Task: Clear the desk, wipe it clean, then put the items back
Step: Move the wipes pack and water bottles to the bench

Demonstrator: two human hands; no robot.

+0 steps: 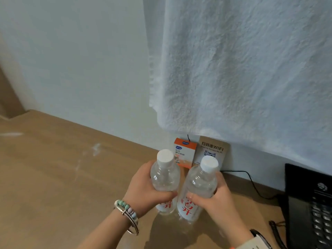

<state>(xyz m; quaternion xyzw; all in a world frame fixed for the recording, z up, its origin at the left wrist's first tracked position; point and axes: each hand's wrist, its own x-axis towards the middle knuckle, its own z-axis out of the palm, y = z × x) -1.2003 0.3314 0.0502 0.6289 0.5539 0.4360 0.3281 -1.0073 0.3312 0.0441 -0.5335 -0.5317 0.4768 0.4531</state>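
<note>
Two clear water bottles with white caps and red lettering stand side by side on the wooden desk (53, 177). My left hand (143, 189) grips the left bottle (166, 177) around its middle. My right hand (213, 200) grips the right bottle (201, 184) the same way. The bottles' bases touch or nearly touch the desk. A white towel (242, 69) hangs close in front of the camera and covers the upper right of the view.
An orange and white small box (183, 151) and a brown WiFi card (213, 148) lean against the wall behind the bottles. A black telephone (309, 207) sits at the right, with a thin black cable (251, 182) along the wall. Faint white streaks mark the desk at left.
</note>
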